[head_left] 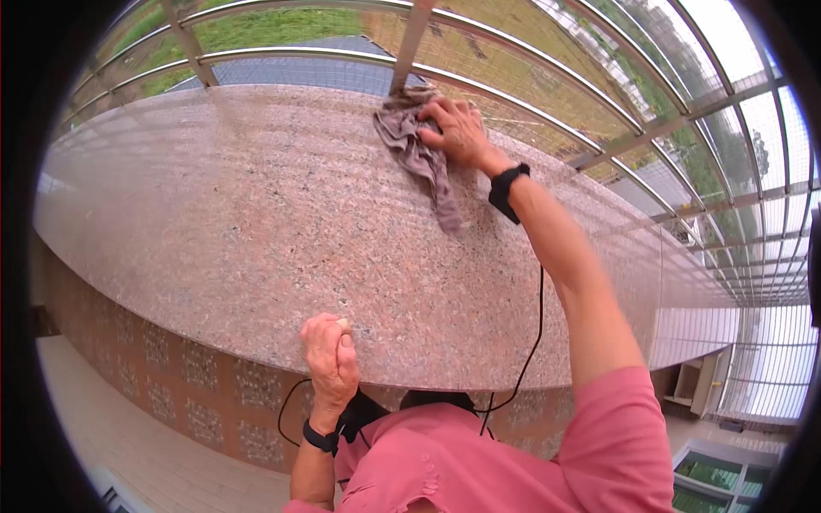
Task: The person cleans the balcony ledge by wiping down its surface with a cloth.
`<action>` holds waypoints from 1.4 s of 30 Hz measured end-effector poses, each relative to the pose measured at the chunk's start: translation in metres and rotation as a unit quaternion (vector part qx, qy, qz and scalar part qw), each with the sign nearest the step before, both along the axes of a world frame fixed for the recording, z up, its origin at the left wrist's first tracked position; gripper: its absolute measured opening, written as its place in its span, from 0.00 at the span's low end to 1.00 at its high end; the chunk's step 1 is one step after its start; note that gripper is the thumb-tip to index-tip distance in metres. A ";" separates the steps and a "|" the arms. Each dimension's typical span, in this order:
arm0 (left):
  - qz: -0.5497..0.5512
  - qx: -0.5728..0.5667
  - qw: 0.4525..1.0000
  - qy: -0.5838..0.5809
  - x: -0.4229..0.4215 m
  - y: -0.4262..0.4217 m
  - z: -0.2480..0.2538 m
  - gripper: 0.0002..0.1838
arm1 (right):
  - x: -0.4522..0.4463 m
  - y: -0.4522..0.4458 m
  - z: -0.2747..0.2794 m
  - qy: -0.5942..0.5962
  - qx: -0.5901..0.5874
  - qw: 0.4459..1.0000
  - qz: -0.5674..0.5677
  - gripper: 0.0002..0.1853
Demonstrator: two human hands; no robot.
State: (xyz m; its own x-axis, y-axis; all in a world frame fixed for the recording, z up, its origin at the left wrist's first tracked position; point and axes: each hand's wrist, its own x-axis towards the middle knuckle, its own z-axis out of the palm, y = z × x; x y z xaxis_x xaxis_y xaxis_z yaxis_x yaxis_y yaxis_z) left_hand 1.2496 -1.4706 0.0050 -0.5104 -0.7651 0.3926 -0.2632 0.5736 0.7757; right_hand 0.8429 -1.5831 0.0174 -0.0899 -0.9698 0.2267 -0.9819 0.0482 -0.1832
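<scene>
A crumpled purplish-grey cloth (415,145) lies on the speckled pink granite slab (282,205), close to the far edge and the metal railing. My right hand (457,130) is closed over the cloth's right side and presses it on the stone; a loose end of the cloth trails toward me. At the near edge of the slab, my left hand (331,355) rests as a closed fist, with nothing visible in it. Both wrists wear black bands.
A metal railing (410,43) with mesh runs along the far side and curves round to the right. A black cable (539,325) hangs beside my right arm. Below the near edge is a tiled wall (201,368), with pale floor (137,410) at lower left.
</scene>
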 end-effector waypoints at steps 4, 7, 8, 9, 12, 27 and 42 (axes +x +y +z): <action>0.001 -0.010 1.000 0.000 -0.002 0.001 -0.001 0.06 | -0.001 0.009 -0.007 -0.015 0.018 0.999 -0.034 0.22; 0.000 -0.004 1.000 0.001 -0.001 0.003 -0.002 0.06 | 0.009 0.034 -0.014 -0.035 -0.048 0.998 -0.026 0.23; -0.005 -0.001 1.000 0.003 -0.001 0.003 -0.002 0.06 | 0.012 0.048 -0.013 -0.029 -0.046 0.998 -0.032 0.23; -0.011 -0.009 1.000 -0.006 -0.001 0.003 -0.002 0.06 | 0.016 0.061 -0.013 -0.023 -0.044 0.998 -0.040 0.23; -0.041 -0.027 0.999 -0.020 0.002 0.000 -0.003 0.07 | 0.027 0.097 -0.011 -0.012 -0.011 0.995 -0.098 0.27; -0.031 -0.125 0.989 -0.073 0.075 -0.096 -0.009 0.18 | 0.172 0.180 -0.015 0.056 -0.003 0.958 -0.282 0.31; 0.005 -0.120 0.988 -0.097 0.077 -0.104 -0.026 0.19 | 0.344 0.194 -0.015 -0.083 -0.096 0.990 -0.069 0.34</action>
